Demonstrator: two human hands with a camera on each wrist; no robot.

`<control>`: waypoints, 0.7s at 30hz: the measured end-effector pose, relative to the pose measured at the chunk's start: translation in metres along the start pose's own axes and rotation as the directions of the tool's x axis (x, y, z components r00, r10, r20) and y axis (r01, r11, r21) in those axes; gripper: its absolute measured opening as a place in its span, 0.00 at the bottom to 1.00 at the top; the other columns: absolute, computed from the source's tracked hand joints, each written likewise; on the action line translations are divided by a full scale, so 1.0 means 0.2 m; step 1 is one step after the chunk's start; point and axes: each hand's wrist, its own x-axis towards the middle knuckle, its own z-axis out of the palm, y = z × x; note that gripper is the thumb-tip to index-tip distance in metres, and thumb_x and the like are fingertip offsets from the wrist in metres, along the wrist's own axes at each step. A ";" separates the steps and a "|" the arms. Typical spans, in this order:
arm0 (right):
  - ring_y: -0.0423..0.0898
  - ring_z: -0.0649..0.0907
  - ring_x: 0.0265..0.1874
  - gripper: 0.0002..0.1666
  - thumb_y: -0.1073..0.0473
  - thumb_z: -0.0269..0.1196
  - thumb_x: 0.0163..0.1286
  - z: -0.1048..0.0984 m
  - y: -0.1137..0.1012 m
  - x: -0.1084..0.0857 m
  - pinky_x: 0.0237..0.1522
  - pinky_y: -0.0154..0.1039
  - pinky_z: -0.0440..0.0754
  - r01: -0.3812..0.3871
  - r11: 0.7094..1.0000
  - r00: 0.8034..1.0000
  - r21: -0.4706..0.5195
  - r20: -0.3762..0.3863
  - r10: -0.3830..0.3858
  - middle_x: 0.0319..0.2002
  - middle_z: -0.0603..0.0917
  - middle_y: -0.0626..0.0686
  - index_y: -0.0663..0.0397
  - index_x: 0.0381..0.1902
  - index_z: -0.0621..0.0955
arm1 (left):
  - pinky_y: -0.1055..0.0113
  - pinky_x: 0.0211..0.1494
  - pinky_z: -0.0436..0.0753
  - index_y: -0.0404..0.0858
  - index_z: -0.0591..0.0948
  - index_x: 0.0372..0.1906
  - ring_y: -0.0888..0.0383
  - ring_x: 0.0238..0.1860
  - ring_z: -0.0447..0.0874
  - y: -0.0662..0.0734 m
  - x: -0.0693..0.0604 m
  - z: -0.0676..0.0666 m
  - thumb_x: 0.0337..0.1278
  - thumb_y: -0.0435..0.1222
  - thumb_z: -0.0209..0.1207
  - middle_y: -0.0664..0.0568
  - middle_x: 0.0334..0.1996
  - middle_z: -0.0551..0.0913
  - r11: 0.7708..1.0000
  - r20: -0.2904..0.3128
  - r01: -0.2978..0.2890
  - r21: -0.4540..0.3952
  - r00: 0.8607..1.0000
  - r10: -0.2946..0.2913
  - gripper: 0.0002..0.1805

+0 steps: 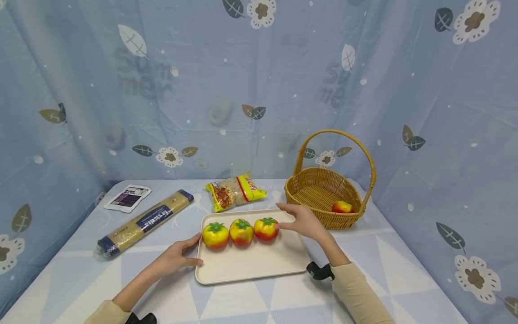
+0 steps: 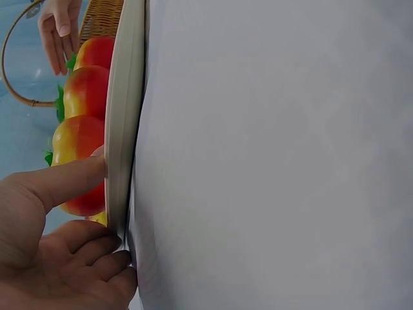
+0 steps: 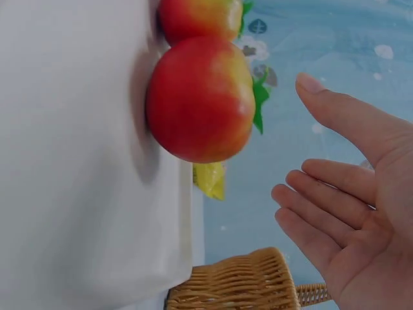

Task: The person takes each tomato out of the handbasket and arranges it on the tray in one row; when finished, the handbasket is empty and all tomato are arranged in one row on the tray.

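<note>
Three red-and-yellow tomatoes with green leafy tops stand in a row on a cream tray (image 1: pixel 251 267): the left tomato (image 1: pixel 215 236), the middle tomato (image 1: pixel 241 232) and the right tomato (image 1: pixel 265 229). My left hand (image 1: pixel 175 258) grips the tray's left edge; in the left wrist view its thumb (image 2: pixel 71 184) lies over the rim and the fingers curl against the outer side. Above the tray's right part hovers my right hand (image 1: pixel 302 221), holding nothing. The right wrist view shows its fingers loosely spread, apart from the nearest tomato (image 3: pixel 201 100).
Behind the tray's right side stands a wicker basket (image 1: pixel 293 191) with a tall handle and one red-yellow fruit (image 1: pixel 342 207) inside. A yellow-ended food bag (image 1: pixel 234 191) lies behind the tray. To the left are a long pasta packet (image 1: pixel 145 222) and a white pouch (image 1: pixel 128 198).
</note>
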 end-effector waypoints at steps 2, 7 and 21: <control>0.55 0.79 0.56 0.40 0.50 0.75 0.53 -0.02 0.00 0.00 0.56 0.49 0.79 -0.006 1.000 1.000 -0.011 -0.012 0.005 0.59 0.79 0.56 0.57 0.62 0.77 | 0.42 0.71 0.52 0.25 0.59 0.70 0.35 0.70 0.52 0.00 0.00 0.00 0.47 0.40 0.72 0.34 0.70 0.58 1.000 0.001 -0.001 0.001 1.000 0.001 0.49; 0.57 0.79 0.56 0.40 0.50 0.74 0.53 -0.06 0.00 -0.01 0.54 0.54 0.79 -0.017 1.000 0.999 0.018 -0.036 0.018 0.59 0.79 0.57 0.58 0.63 0.76 | 0.42 0.72 0.51 0.25 0.58 0.70 0.35 0.71 0.51 0.01 0.00 0.00 0.48 0.40 0.71 0.34 0.70 0.57 1.000 0.008 -0.005 -0.002 1.000 0.005 0.49; 0.56 0.80 0.56 0.38 0.47 0.73 0.55 -0.17 0.03 -0.04 0.55 0.51 0.79 -0.111 0.994 0.986 0.010 -0.127 0.112 0.58 0.80 0.56 0.56 0.62 0.77 | 0.42 0.72 0.51 0.26 0.59 0.70 0.35 0.71 0.52 0.00 0.00 0.00 0.47 0.41 0.72 0.34 0.70 0.57 1.000 0.009 0.002 0.003 1.000 -0.002 0.50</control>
